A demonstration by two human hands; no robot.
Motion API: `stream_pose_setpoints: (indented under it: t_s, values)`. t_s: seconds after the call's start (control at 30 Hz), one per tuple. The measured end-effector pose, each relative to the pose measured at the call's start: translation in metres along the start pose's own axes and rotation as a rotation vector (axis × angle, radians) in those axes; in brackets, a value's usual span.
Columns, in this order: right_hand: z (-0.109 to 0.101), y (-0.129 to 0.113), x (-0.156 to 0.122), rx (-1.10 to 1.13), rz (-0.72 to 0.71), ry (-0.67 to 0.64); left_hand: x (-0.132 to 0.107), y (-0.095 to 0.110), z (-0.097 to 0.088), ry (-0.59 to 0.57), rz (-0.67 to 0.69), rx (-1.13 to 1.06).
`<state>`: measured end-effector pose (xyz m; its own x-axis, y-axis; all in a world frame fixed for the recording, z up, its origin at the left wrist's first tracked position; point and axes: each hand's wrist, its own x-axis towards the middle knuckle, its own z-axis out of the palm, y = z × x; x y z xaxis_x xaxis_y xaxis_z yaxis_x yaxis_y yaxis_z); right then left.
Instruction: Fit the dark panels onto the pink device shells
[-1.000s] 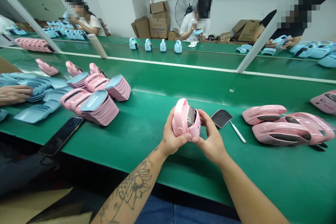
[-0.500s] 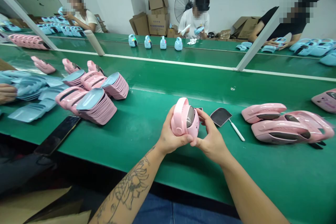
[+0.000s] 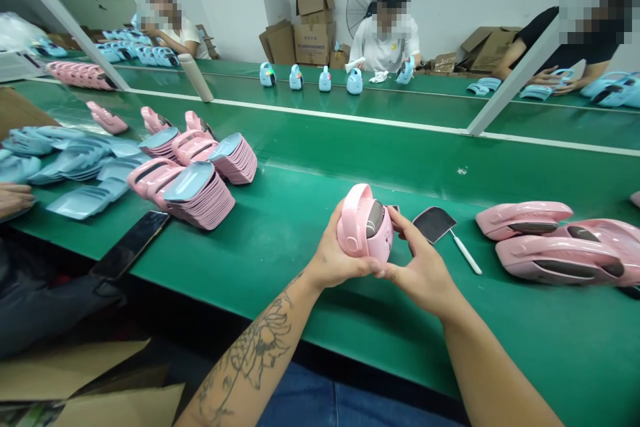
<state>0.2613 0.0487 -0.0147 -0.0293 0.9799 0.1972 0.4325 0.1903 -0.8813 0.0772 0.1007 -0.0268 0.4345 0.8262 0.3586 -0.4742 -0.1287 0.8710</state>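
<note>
Between my two hands is a pink plastic housing (image 3: 354,227) with an arched handle and a dark oval window, held just above the green table. My left hand (image 3: 334,257) wraps round its left side, thumb along the bottom. My right hand (image 3: 417,267) grips the right side, its thumb meeting the left one. Right of my hands lie a dark flat piece (image 3: 434,223) and a white-handled tool (image 3: 466,252). Further right rest several pink housings (image 3: 545,260) with dark windows. What the hands cover of the housing's underside is hidden.
To the left stand stacks of pink and blue panels (image 3: 200,203), a black phone (image 3: 131,245) and blue plastic parts (image 3: 75,160). Another person's hand (image 3: 15,200) shows at the left edge. A white rail (image 3: 300,110) crosses the table; co-workers sit beyond it with blue housings (image 3: 325,80).
My view has shifted slightly, so the scene sits further right. Both hands keep their hold on the pink housing. Across the table, a co-worker's blue housing has moved to the right.
</note>
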Motion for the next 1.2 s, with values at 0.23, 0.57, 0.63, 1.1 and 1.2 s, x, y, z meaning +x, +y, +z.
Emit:
stream_pose_setpoints:
  t_s: [0.23, 0.57, 0.63, 1.1, 1.2]
  values:
    - [0.001, -0.001, -0.003, -0.077, -0.015, 0.047, -0.003, 0.005, 0.0, 0.0, 0.0, 0.035]
    - [0.005, -0.005, -0.009, -0.152, -0.041, 0.113, -0.007, 0.0, 0.004, 0.035, 0.088, 0.032]
    - [0.007, -0.006, -0.01, -0.164, -0.065, 0.133, -0.006, 0.002, 0.005, 0.015, 0.069, -0.018]
    - [0.006, -0.014, -0.005, -0.346, -0.596, 0.012, -0.017, 0.019, -0.017, -0.019, -0.244, -0.192]
    - [0.014, -0.017, -0.008, -0.344, -0.65, -0.02, -0.034, 0.023, -0.022, 0.075, -0.279, -0.173]
